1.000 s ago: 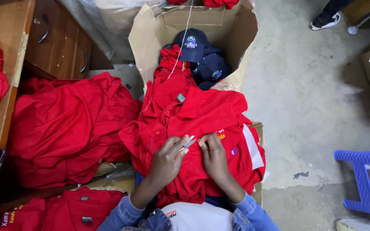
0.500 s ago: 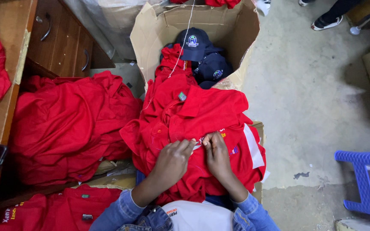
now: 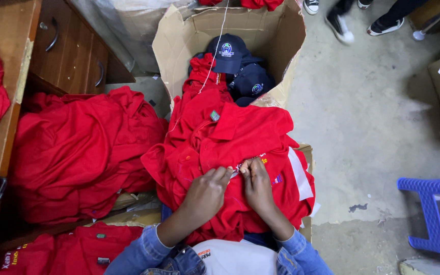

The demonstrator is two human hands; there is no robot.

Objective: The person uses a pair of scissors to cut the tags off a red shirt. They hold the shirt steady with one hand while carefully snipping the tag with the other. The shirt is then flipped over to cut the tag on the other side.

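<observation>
A red polo shirt with a white stripe and small coloured embroidery lies over my lap. My left hand and my right hand meet on its front, fingertips pinching the fabric beside the embroidery. A small pale object shows between the fingertips; what it is I cannot tell. A thin white thread runs from the shirt up past the top of the view. Both wrists wear denim sleeves.
An open cardboard box ahead holds navy caps and red cloth. A heap of red shirts lies at my left by a wooden cabinet. A blue plastic stool stands right. Another person's shoes are at top.
My hands have closed together on the shirt; the left hand's raised fingers came down onto the fabric. The feet at the top right stepped further into view.
</observation>
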